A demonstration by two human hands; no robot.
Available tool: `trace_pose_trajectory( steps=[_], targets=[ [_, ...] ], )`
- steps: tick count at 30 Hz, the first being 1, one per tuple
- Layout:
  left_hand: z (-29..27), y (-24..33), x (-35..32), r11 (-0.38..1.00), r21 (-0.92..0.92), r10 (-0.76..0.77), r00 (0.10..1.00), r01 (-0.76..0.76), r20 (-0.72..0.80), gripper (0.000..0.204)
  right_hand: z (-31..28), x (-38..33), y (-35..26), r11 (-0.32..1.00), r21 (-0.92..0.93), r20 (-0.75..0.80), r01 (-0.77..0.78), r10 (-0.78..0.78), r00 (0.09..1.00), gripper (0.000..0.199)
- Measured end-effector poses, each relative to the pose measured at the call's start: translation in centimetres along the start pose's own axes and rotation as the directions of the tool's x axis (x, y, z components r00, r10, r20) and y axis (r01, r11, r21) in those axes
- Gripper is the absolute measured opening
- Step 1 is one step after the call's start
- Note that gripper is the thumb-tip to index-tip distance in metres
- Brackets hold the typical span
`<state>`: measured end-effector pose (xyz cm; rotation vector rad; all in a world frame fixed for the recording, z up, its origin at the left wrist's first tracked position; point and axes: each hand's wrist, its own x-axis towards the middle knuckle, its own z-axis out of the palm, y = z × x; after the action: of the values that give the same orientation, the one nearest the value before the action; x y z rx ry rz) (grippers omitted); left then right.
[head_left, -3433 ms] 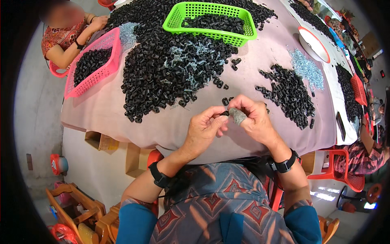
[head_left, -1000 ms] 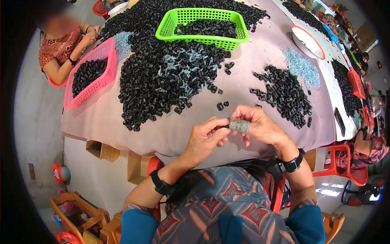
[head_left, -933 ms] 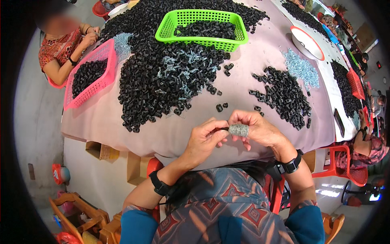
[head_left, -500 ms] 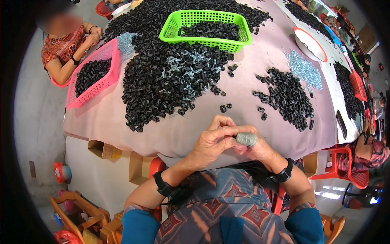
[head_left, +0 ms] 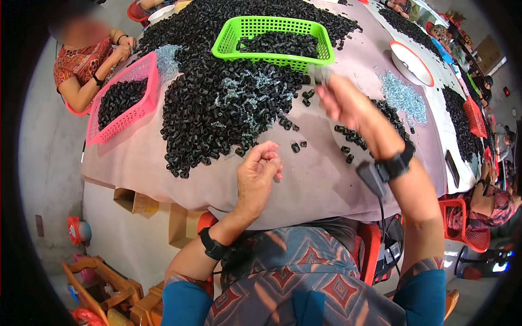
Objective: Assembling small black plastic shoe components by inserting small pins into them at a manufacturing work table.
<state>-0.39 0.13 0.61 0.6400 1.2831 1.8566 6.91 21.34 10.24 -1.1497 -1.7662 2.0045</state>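
My left hand hovers over the near edge of the table, its fingers curled in toward the thumb; whether something small sits in them is hidden. My right hand is stretched forward near the right front corner of the green basket, smeared by motion. A grey wrapping shows at its fingertip end. Small black plastic parts lie in the basket. Before my left hand spreads a heap of the same black parts, with metal springs scattered on top. A smaller heap of black parts lies partly behind my right forearm.
A pink basket of black parts stands at the left, by a seated person. On the right are a pile of springs and a white bowl with a red rim. Other people work farther right.
My hands have parted from where they met over the table edge. The right has swung forward and up to the green basket; the left has moved slightly left with its fingers curled.
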Motion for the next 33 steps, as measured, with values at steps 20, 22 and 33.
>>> trace_pose_trajectory(
  steps=[20,22,33],
  targets=[
    [0.1,-0.7,0.0,0.999,0.035,0.007,1.0,-0.006,-0.004,0.023,-5.3,4.3,5.7,0.711,-0.641,-0.106,0.29,-0.455,0.884,0.012],
    [0.1,-0.7,-0.1,0.999,0.033,-0.001,1.0,0.001,-0.008,0.023,-5.3,4.9,5.8,0.719,-0.64,-0.122,0.271,-0.444,0.888,0.012],
    [0.0,-0.7,-0.1,1.0,0.023,-0.015,1.0,0.015,0.021,0.024,-3.6,9.2,6.1,0.29,-0.877,0.085,0.382,-0.689,0.72,0.025]
  ],
)
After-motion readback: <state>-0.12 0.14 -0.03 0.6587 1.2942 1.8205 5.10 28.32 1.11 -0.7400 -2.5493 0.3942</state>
